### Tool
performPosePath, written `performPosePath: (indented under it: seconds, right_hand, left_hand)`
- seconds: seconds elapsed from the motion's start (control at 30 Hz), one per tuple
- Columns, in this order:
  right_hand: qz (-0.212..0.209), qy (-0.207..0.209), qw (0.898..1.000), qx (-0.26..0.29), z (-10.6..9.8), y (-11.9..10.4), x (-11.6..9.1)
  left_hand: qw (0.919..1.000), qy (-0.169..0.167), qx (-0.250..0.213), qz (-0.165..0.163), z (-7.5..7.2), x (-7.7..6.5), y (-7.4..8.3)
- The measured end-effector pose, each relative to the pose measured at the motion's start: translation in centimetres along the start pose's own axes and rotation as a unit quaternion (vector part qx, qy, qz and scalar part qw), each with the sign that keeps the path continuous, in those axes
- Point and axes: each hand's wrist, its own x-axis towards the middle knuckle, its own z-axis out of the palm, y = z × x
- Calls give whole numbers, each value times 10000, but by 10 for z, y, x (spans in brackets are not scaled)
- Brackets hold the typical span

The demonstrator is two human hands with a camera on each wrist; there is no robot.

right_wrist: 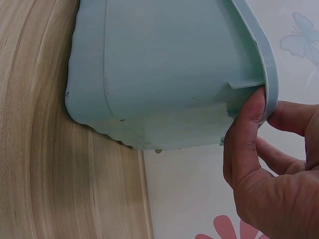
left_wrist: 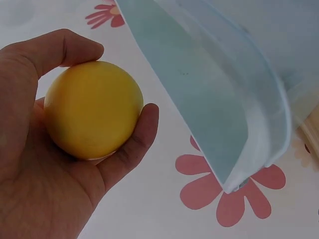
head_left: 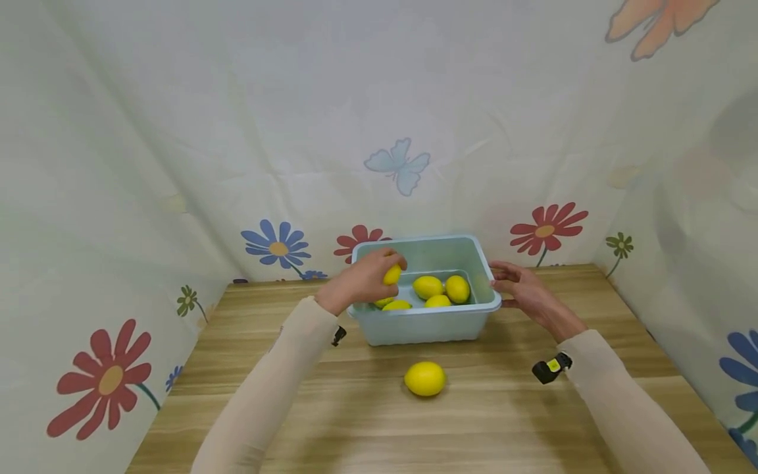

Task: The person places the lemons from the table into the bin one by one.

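In the head view my left hand is over the left part of a light blue plastic bin. It grips a yellow lemon, with thumb and fingers curled round the fruit in the left wrist view. Several more lemons lie on the bin's floor, partly hidden by the front wall and my left hand. My right hand is at the bin's right end; in the right wrist view, its fingers and thumb pinch the rim. One lemon lies on the table in front of the bin.
The bin stands on a wood-grain table, near its back edge. Behind and at both sides hangs a pale cloth printed with flowers and butterflies. A small black device is strapped at my right wrist.
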Motion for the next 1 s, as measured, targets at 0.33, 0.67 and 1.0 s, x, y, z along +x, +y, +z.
performPosePath:
  seconds: [0.33,0.67,1.0]
  right_hand:
    - [-87,-34,9999,101,-1,3,-1]
    - [-76,-23,9998,182,-1,2,0]
    - [-103,19,9999,119,-1,3,1]
  left_hand:
    - [9987,-338,58,-385,-3,21,-13]
    - [9965,-532,-131,-631,-2,40,-22]
    - [9901,-806,-485,-1043,1,57,-32]
